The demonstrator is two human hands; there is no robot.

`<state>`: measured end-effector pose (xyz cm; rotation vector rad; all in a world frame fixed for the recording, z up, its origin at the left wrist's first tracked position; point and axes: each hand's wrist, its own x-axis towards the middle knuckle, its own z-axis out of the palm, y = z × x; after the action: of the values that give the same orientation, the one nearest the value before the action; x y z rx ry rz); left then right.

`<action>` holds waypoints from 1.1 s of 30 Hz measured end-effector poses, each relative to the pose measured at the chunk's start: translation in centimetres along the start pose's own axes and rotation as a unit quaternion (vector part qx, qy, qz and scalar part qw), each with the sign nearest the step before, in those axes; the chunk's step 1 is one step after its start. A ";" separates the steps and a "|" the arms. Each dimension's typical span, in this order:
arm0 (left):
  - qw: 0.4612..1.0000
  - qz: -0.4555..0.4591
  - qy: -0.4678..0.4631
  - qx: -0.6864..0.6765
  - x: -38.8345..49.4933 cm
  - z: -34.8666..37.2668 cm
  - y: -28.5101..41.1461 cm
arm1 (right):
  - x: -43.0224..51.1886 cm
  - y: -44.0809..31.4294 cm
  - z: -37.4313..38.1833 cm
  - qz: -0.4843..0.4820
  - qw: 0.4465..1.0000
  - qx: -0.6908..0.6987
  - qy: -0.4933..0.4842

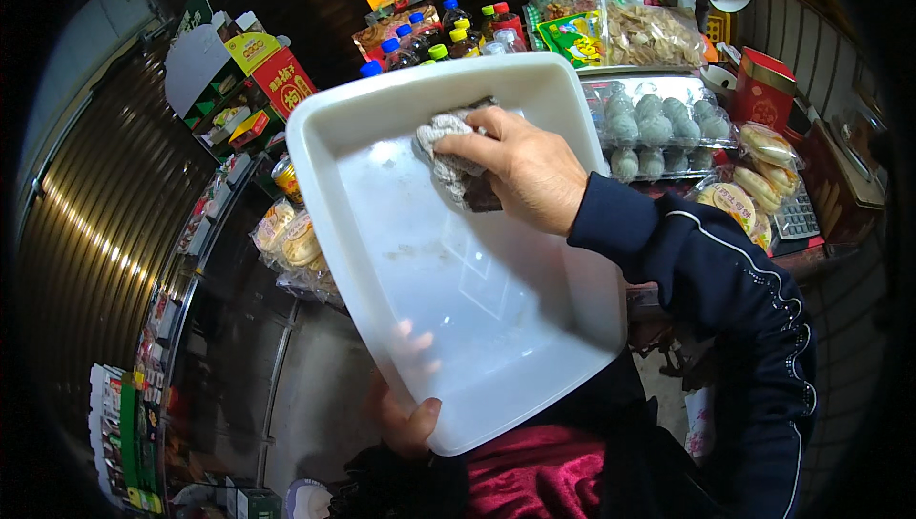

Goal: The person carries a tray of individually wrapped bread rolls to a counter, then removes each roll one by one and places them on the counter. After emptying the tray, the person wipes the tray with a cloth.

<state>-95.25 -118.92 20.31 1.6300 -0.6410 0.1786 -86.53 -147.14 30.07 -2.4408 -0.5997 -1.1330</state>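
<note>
A white, translucent plastic tub point(401, 283) is held tilted before me, its hollow side facing up at the camera. My left hand point(411, 419) grips its lower left corner, thumb over the rim; the other fingers show faintly through the plastic from behind. Inside the tub, near the far end, my right hand point(526, 161) presses a crumpled grey cloth point(447, 140) against the bottom. Part of the cloth is dark and lies in the shadow under my palm. Faint smudges and a diamond-shaped pattern show on the tub's bottom.
Capped bottles point(408, 43) stand behind the tub. On the right are clear egg cartons point(651, 122), packaged breads point(751, 197), a calculator point(796, 217) and a red box point(766, 86). Bagged dry goods point(651, 32) lie behind the eggs. Boxed goods point(236, 90) and more packaged breads point(290, 236) are at left.
</note>
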 end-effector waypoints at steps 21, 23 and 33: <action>0.998 0.028 0.042 0.025 2.1 0.6 1.9 | 0.4 -2.2 0.2 -0.162 0.981 -0.098 -0.029; 0.999 0.026 0.037 0.012 2.0 0.5 1.8 | 1.2 -1.0 -0.3 -0.076 0.994 -0.077 0.016; 0.999 -0.009 0.040 0.005 1.8 0.2 1.1 | -0.5 -1.5 0.9 -0.100 0.992 -0.072 -0.038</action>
<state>-94.40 -119.72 22.04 1.6297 -0.5641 0.2337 -87.07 -145.49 29.33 -2.6022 -0.8289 -1.2023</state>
